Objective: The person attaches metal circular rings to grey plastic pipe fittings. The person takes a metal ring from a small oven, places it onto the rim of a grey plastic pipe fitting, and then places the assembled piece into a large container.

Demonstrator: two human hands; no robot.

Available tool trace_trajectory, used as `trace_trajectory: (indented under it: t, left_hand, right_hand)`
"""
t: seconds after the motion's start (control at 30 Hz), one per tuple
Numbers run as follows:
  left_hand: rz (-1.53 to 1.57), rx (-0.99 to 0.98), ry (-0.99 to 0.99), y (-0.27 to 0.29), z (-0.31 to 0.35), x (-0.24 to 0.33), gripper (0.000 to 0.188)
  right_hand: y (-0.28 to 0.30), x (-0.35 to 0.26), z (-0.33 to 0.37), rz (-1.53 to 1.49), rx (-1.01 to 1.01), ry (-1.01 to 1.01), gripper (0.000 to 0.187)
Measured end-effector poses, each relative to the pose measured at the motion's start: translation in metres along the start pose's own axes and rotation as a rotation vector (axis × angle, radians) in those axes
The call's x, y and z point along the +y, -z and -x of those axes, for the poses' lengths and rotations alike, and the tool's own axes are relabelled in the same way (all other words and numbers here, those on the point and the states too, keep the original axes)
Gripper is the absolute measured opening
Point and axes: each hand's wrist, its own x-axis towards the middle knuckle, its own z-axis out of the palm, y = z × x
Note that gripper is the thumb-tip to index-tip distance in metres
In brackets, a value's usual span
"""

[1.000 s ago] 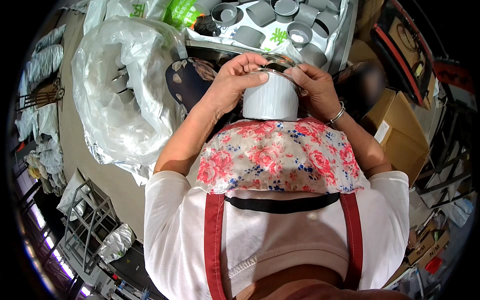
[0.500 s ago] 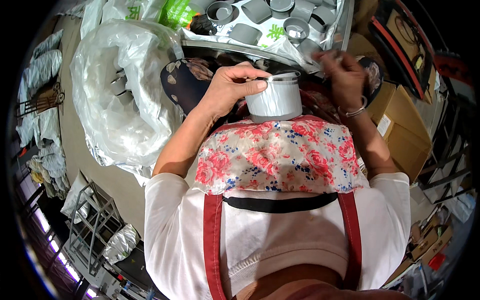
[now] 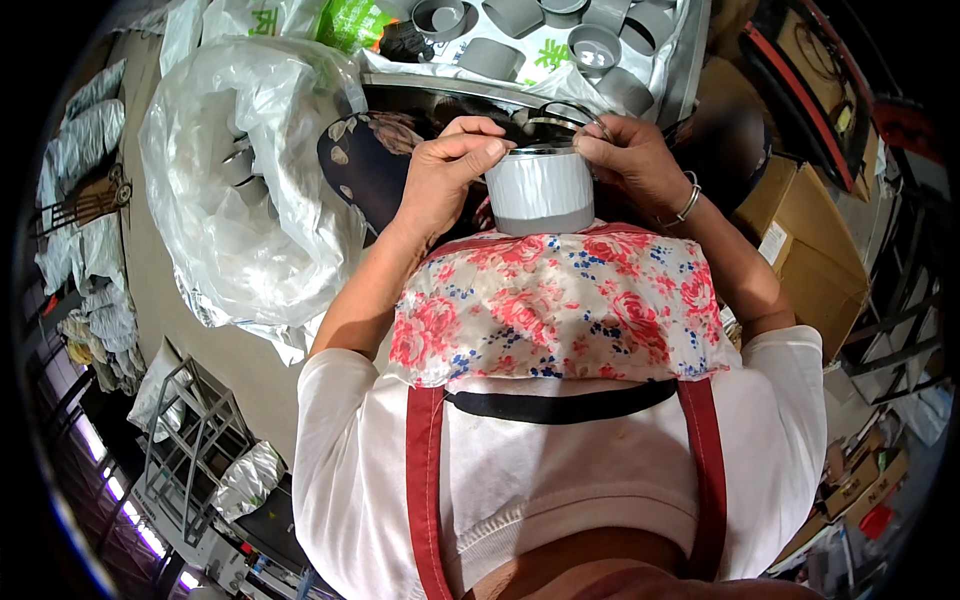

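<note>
A short grey pipe fitting (image 3: pixel 541 190) with a pale, shiny wrap around its side stands upright on my lap against the floral apron. Its rim is dark and glossy. My left hand (image 3: pixel 452 175) is closed, thumb and fingers pinching the fitting's left rim. At the right rim, my right hand (image 3: pixel 630 160) is closed on a thin dark ring (image 3: pixel 568 106), with the thumb close to the rim. The ring stands tilted above the fitting's mouth. The fingertips partly hide where ring and rim meet.
Ahead, a metal-edged tray (image 3: pixel 440 82) lined with printed white plastic holds several loose grey fittings (image 3: pixel 492 60). A big clear plastic bag (image 3: pixel 300 200) with grey pieces inside stands on the left. On the right is an open cardboard box (image 3: pixel 815 255). A metal frame (image 3: pixel 190 440) stands at lower left.
My right hand has come in from the right to the fitting's rim, and the dark ring now shows above it. My left hand and the fitting have shifted slightly.
</note>
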Motion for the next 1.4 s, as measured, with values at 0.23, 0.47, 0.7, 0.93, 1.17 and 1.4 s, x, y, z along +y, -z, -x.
trace_trajectory:
  t: [0.23, 0.47, 0.7, 0.93, 1.17, 1.4]
  left_hand:
    - [-0.462, -0.048, -0.212, 0.015, 0.003, -0.003, 0.01]
    - [0.276, -0.029, 0.159, 0.001, -0.001, -0.001, 0.036]
    - [0.404, -0.046, 0.409, -0.011, 0.0, 0.028, 0.043]
    - [0.245, -0.071, 0.422, -0.024, -0.002, 0.044, 0.026]
    - [0.098, 0.02, 0.209, -0.024, 0.002, 0.055, 0.022]
    - [-0.088, 0.975, -0.429, 0.074, 0.059, 0.128, 0.037]
  right_hand:
    - [0.001, 0.002, 0.002, -0.017, -0.007, -0.001, 0.017]
    - [-0.001, -0.001, 0.01, 0.082, -0.069, 0.146, 0.014]
    - [-0.024, -0.004, 0.017, -0.245, 0.17, 0.257, 0.021]
    - [-0.035, -0.021, 0.023, -0.505, 0.018, -0.014, 0.021]
    - [-0.025, -0.039, 0.016, -0.374, -0.076, -0.058, 0.024]
    - [0.081, -0.06, -0.093, 0.636, 0.336, 0.734, 0.035]
